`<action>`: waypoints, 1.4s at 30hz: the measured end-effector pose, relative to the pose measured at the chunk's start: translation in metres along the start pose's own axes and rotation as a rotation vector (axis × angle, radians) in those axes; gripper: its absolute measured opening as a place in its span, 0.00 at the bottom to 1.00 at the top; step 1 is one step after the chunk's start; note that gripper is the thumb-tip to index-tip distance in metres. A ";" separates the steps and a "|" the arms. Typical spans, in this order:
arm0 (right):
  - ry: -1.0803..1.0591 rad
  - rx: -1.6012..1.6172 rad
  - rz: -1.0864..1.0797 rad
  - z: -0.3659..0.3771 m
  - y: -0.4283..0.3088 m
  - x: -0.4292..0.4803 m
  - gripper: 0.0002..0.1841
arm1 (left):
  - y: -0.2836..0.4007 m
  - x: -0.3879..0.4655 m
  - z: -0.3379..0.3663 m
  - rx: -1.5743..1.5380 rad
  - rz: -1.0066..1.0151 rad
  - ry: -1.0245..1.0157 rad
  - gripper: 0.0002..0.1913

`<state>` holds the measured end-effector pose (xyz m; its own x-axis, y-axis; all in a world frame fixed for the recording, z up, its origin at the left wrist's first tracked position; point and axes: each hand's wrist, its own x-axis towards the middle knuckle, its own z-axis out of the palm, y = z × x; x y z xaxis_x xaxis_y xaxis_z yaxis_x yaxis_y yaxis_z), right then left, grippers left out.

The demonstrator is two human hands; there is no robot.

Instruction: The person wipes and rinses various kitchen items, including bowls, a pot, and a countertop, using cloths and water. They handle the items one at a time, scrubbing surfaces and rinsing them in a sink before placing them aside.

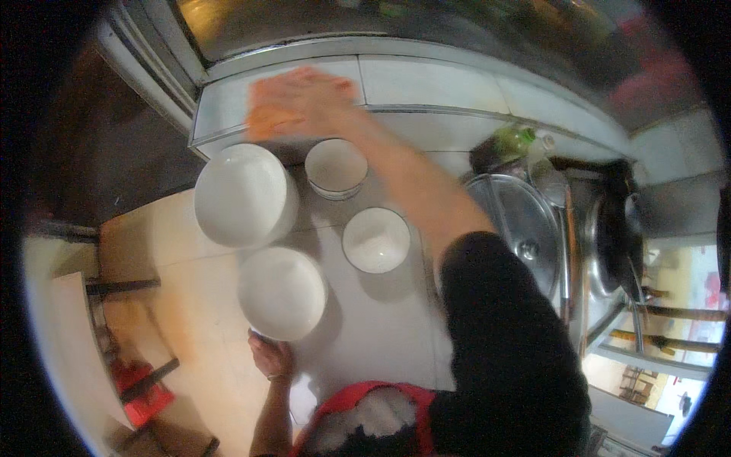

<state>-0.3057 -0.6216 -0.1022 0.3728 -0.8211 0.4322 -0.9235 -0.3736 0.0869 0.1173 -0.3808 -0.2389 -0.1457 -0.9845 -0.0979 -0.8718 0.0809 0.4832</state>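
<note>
My right hand [330, 107] reaches across the counter, blurred, with an orange cloth [274, 117] under it on the white tiled ledge [431, 83]. Low on the left, my left hand [270, 355] is at the counter's near-left edge, right beside a large white bowl [282, 294]; its fingertips are partly hidden, and whether it grips the bowl or the edge is unclear. Another large white bowl [240, 194] stands farther back. To its right sit a small stack of white bowls [336, 168] and a smaller white bowl [377, 240], all on the pale counter [382, 343].
Right of my arm lies a round metal lid [514, 240], with a dark pan [614, 240] beyond it. A green bottle [514, 140] is near the ledge. Glass [434, 34] rises behind the ledge. On the left, a red object [145, 394] is down near the tiled floor [200, 320].
</note>
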 end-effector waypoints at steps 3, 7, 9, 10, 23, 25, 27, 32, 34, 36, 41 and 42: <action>-0.032 -0.157 0.174 -0.050 0.066 -0.109 0.46 | 0.009 -0.002 -0.010 -0.035 0.016 -0.026 0.38; -0.020 -0.322 0.554 -0.098 0.101 -0.250 0.35 | 0.005 0.000 0.006 0.061 -0.006 -0.071 0.38; -0.132 -0.340 0.720 -0.123 0.085 -0.279 0.32 | 0.004 0.000 0.011 0.080 0.033 -0.045 0.38; -0.215 -0.117 0.883 -0.143 0.070 -0.274 0.33 | -0.002 -0.001 0.014 0.101 0.058 -0.046 0.38; -0.298 0.298 0.590 -0.097 -0.421 -0.445 0.34 | -0.023 -0.002 0.037 0.389 0.074 0.004 0.42; -0.245 0.169 0.638 -0.104 -0.421 -0.471 0.33 | -0.017 -0.009 0.029 0.422 0.077 0.017 0.41; -0.124 0.035 0.727 -0.119 -0.408 -0.514 0.27 | -0.055 0.014 0.049 0.452 0.123 0.112 0.40; -0.225 0.011 1.193 -0.195 -0.373 -0.696 0.30 | -0.036 0.003 0.070 0.653 0.078 0.495 0.33; -0.254 -0.051 1.352 -0.209 -0.359 -0.764 0.32 | 0.016 -0.043 0.086 0.476 0.222 0.358 0.31; -0.300 -0.056 1.507 -0.228 -0.317 -0.730 0.31 | 0.043 -0.085 0.102 0.270 0.538 0.547 0.32; -0.079 -0.214 1.136 -0.215 -0.263 -0.814 0.28 | 0.190 -0.197 0.148 -0.079 0.605 0.192 0.30; -0.012 0.187 1.245 -0.232 -0.251 -0.802 0.25 | 0.205 -0.201 0.154 -0.045 0.588 0.203 0.30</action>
<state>-0.3936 0.2305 -0.2627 -0.7379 -0.6639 0.1214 -0.6228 0.6005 -0.5016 -0.1043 -0.1425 -0.2537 -0.4992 -0.7877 0.3612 -0.6515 0.6160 0.4429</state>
